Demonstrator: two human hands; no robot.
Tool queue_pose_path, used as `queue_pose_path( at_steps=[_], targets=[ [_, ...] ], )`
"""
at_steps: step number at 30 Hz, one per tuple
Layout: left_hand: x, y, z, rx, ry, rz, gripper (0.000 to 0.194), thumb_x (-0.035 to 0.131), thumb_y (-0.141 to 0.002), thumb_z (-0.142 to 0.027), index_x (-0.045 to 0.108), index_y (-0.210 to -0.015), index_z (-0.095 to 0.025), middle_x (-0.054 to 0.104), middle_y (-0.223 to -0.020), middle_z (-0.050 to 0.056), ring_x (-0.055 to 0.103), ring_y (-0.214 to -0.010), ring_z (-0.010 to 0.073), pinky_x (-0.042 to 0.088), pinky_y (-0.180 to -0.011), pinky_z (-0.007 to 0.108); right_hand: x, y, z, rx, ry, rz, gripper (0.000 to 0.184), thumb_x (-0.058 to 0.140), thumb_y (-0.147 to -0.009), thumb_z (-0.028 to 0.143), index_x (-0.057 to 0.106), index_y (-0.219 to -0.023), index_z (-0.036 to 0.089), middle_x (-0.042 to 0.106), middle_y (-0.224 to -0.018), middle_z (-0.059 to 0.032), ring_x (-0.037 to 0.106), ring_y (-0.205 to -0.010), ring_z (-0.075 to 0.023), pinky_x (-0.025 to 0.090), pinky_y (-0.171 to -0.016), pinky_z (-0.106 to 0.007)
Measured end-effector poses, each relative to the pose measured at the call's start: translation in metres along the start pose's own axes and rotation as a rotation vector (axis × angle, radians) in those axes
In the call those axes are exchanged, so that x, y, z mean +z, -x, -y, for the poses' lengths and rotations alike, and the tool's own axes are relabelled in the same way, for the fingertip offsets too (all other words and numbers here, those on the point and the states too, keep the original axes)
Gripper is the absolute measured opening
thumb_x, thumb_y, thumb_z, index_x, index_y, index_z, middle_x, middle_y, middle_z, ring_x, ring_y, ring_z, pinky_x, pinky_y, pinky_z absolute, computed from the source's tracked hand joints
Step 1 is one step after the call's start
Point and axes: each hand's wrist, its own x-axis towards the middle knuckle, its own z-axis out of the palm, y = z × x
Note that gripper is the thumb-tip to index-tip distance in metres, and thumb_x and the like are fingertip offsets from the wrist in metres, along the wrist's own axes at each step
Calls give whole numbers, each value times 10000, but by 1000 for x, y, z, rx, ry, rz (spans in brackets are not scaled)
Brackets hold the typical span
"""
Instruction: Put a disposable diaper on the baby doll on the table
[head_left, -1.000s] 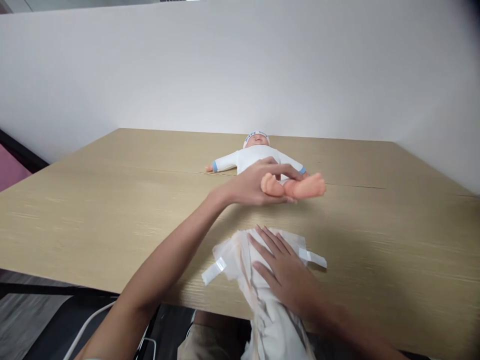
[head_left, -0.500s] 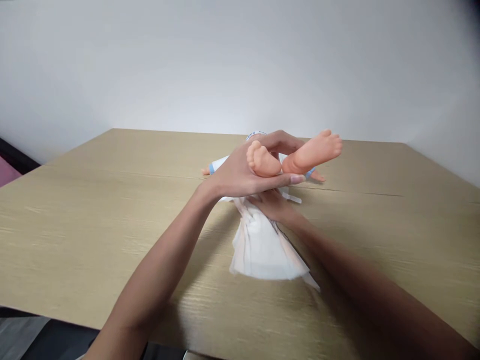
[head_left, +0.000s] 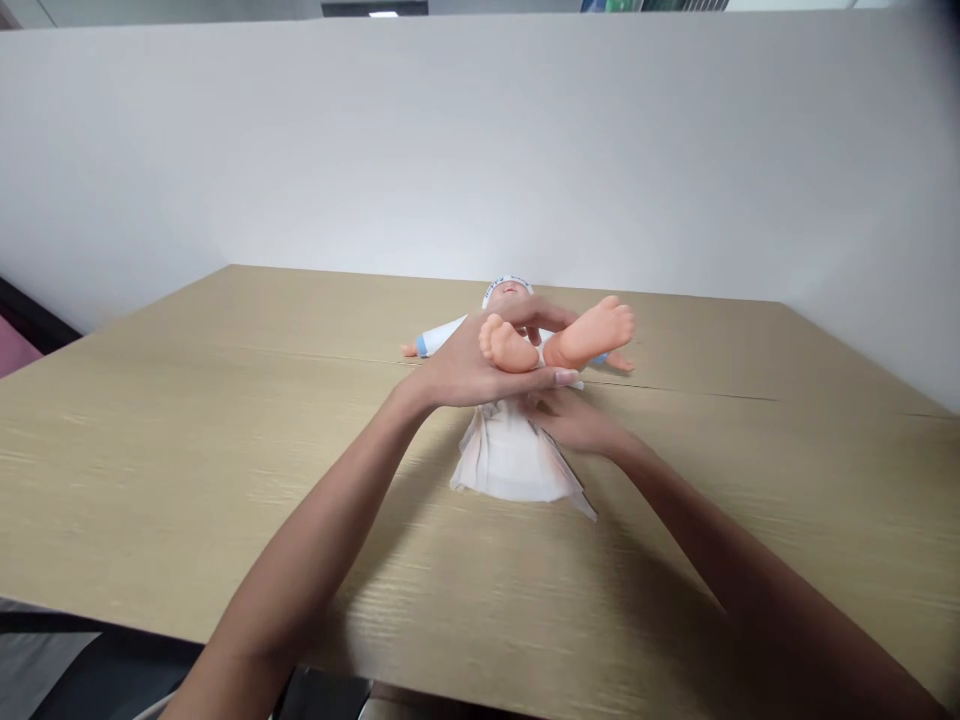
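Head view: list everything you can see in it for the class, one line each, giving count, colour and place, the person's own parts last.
Doll: one, white top with blue cuffs, on its back, feet raised
Cap: one, white with blue marks, on the doll's head
Diaper: one, white, on the table below the feet
Table: one, light wood colour, under the doll
Wall: one, pale grey, behind the table
Seat: one, black, lower left
Pink thing: one, left edge, unclear
Floor: grey, lower left
Left hand: one, bare, gripping the doll's ankles
Right hand: one, bare, at the diaper, fingers partly hidden
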Motion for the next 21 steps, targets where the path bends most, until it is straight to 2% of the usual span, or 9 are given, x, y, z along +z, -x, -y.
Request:
queue_pose_path(
  at_steps=[2,5,6,8,10,12,16,18,21],
  targets=[
    [3,7,-1,-13,-5,-4,477,853,-912,-477,740,-1295,-216,765,-1292,93,705,-1165,253,556,-1026,414,-16,28,7,65,-117,72,416,516,-1107,527,740,-1293,229,772,-1349,-94,723,-1255,-283,597,-1033,-410],
    [12,19,1,-30,-16,12,464,877,-886,-498,762,-1249,-232,774,-1236,68,704,-1133,240,550,-996,392,-31,57,24,229,-173,-169,554,693,-991,630,626,-1351,215,729,-1386,-165,707,-1278,-381,597,-1032,-535],
    [16,23,2,-43,-25,17,466,884,-877,-504,768,-1243,-241,774,-1217,61,700,-1130,241,548,-995,393,-33,62,31,209,-192,-256,644,744,-954,631,564,-1408,210,691,-1444,-188,686,-1317,-393,588,-1053,-551],
    [24,32,3,-54,-40,18,466,892,-869,-507,775,-1245,-258,775,-1197,56,689,-1149,252,541,-1023,412,-35,65,44,71,-278,-315,750,782,-945,562,439,-1521,227,613,-1555,-195,638,-1400,-370,561,-1118,-538],
    [29,42,3,-24,-45,15,441,878,-888,-494,774,-1256,-274,776,-1231,62,674,-1212,273,521,-1086,448,-36,64,51,-49,-353,-280,697,765,-971,451,425,-1552,270,628,-1553,-152,640,-1402,-328,547,-1144,-508],
    [30,55,3,31,-44,24,426,857,-916,-467,761,-1286,-281,765,-1309,75,656,-1287,291,487,-1160,487,-39,65,51,-130,-363,-230,573,731,-979,341,516,-1509,294,677,-1493,-109,656,-1371,-312,537,-1150,-505],
    [18,92,14,70,-126,115,422,810,-955,-396,729,-1351,-276,705,-1440,112,631,-1371,308,451,-1225,529,-49,79,23,-336,-220,-92,486,634,-964,181,654,-1434,303,691,-1433,-90,636,-1368,-326,505,-1176,-532],
    [12,115,29,84,-194,197,453,785,-961,-341,702,-1400,-268,657,-1518,138,586,-1446,329,439,-1248,549,-50,91,-1,-434,-90,8,549,584,-952,133,658,-1464,316,659,-1467,-96,618,-1388,-327,506,-1173,-529],
    [7,142,57,142,-289,316,568,736,-945,-218,623,-1501,-245,565,-1634,169,461,-1580,361,416,-1283,581,-40,105,-37,-546,91,51,563,549,-937,97,676,-1448,295,647,-1502,-113,594,-1429,-331,517,-1155,-532]
  ],
)
